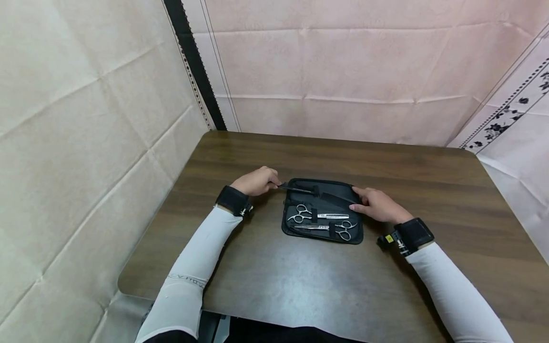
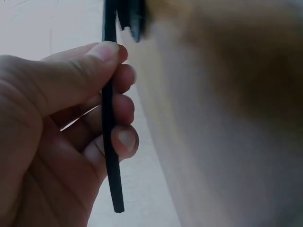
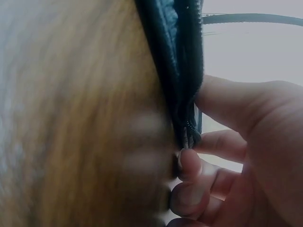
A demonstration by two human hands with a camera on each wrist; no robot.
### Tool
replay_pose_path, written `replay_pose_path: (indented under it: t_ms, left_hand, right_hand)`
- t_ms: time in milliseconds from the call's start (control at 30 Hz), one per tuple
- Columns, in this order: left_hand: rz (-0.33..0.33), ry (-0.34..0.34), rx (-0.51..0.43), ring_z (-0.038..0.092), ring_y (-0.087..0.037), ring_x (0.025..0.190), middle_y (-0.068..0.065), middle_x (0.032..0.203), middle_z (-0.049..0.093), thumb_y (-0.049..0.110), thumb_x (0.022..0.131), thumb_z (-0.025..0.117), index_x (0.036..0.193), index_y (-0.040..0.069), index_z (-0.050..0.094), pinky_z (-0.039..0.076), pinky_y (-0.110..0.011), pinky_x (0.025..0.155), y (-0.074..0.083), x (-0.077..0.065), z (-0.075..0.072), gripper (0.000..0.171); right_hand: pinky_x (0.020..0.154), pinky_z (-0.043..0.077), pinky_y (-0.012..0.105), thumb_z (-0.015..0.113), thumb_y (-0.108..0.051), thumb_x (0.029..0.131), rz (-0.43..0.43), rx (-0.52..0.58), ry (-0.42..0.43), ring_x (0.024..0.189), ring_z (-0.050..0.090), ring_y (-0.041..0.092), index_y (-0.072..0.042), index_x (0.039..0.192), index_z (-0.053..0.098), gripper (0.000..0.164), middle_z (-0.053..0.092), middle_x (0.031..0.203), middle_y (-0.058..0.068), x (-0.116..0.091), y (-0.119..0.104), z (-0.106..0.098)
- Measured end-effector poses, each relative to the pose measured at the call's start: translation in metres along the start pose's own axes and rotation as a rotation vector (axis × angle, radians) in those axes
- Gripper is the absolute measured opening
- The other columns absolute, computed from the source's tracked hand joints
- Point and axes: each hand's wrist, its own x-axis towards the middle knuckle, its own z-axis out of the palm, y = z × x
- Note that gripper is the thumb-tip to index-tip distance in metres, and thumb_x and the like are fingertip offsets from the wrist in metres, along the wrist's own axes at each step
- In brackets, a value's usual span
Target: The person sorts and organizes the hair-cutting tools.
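black and slim, the tool [image 2: 108,113] is sitting pinched in the left hand [image 1: 259,181], likely handling light and stiff, its free end seemingly offering the best hold; opposite, the right hand [image 1: 377,205] is gripping the case [image 1: 356,238].

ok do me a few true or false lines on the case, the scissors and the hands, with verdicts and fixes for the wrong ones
1. The left hand pinches a thin black tool. True.
2. The case is zipped shut. False: it is open, with the tools inside showing.
3. The upper scissors and lower scissors point opposite ways. True.
4. The right hand is away from the case. False: it grips the case's right edge.
5. The table is plain white. False: it is brown with a wood pattern.
6. Both pairs of scissors lie in the case. True.
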Motion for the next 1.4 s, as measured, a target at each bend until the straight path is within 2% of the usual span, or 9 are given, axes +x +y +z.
replay_pose_path:
  t_ms: [133, 367, 600, 733, 933, 1167, 1400]
  left_hand:
    - [0.013, 0.003, 0.007, 0.060, -0.014, 0.081, -0.005, 0.094, 0.069, -0.001, 0.099, 0.065, 0.109, 0.004, 0.082, 0.054, -0.027, 0.075, -0.001, 0.000, 0.002, 0.020]
    - [0.086, 0.039, 0.028, 0.062, -0.011, 0.084, -0.005, 0.094, 0.071, -0.003, 0.098, 0.064, 0.105, 0.005, 0.083, 0.056, -0.027, 0.076, -0.002, 0.005, 0.004, 0.021]
    - [0.137, 0.021, 0.036, 0.055, -0.010, 0.079, -0.005, 0.089, 0.068, -0.001, 0.098, 0.067, 0.105, 0.004, 0.083, 0.050, -0.024, 0.071, 0.007, 0.015, 0.012, 0.018]
    - [0.116, 0.017, 0.039, 0.056, -0.010, 0.080, -0.005, 0.091, 0.070, -0.001, 0.097, 0.067, 0.109, 0.004, 0.082, 0.051, -0.024, 0.072, 0.012, 0.016, 0.014, 0.019]
    - [0.071, -0.002, 0.053, 0.058, -0.011, 0.082, -0.004, 0.093, 0.070, -0.001, 0.099, 0.066, 0.104, 0.006, 0.083, 0.053, -0.025, 0.074, 0.016, 0.016, 0.015, 0.019]
    - [0.083, -0.010, 0.079, 0.064, -0.011, 0.088, -0.005, 0.099, 0.073, 0.000, 0.099, 0.066, 0.105, 0.006, 0.083, 0.057, -0.027, 0.080, 0.020, 0.016, 0.017, 0.019]
    - [0.082, -0.022, 0.102, 0.064, -0.011, 0.084, -0.004, 0.096, 0.071, 0.002, 0.100, 0.066, 0.103, 0.006, 0.083, 0.055, -0.026, 0.076, 0.023, 0.016, 0.019, 0.017]
  right_hand:
    - [0.066, 0.038, 0.033, 0.069, -0.034, 0.100, -0.004, 0.002, 0.002, 0.075, 0.047, 0.019, 0.005, 0.155, 0.042, 0.072, 0.051, 0.087, 0.007, 0.000, 0.000, -0.001]
    - [0.065, 0.036, 0.030, 0.069, -0.031, 0.101, -0.035, -0.018, 0.014, 0.073, 0.046, 0.017, 0.006, 0.154, 0.042, 0.071, 0.050, 0.084, 0.005, 0.000, 0.002, -0.001]
    - [0.065, 0.036, 0.031, 0.069, -0.032, 0.101, -0.033, -0.012, 0.019, 0.073, 0.045, 0.018, 0.005, 0.155, 0.042, 0.071, 0.049, 0.084, 0.005, 0.000, 0.001, -0.002]
    - [0.066, 0.036, 0.031, 0.069, -0.032, 0.101, -0.035, -0.011, 0.015, 0.073, 0.046, 0.018, 0.005, 0.155, 0.042, 0.071, 0.049, 0.084, 0.006, 0.001, 0.000, -0.004]
    - [0.065, 0.036, 0.031, 0.069, -0.032, 0.100, -0.029, -0.009, 0.008, 0.073, 0.046, 0.018, 0.005, 0.155, 0.042, 0.071, 0.050, 0.084, 0.006, 0.002, -0.001, -0.005]
    - [0.065, 0.036, 0.031, 0.070, -0.031, 0.100, -0.024, -0.002, 0.012, 0.072, 0.045, 0.018, 0.006, 0.154, 0.042, 0.071, 0.049, 0.082, 0.006, 0.001, 0.000, -0.003]
    - [0.065, 0.037, 0.031, 0.070, -0.031, 0.100, -0.019, 0.011, 0.004, 0.073, 0.046, 0.018, 0.005, 0.154, 0.042, 0.071, 0.050, 0.082, 0.006, 0.000, 0.000, -0.001]
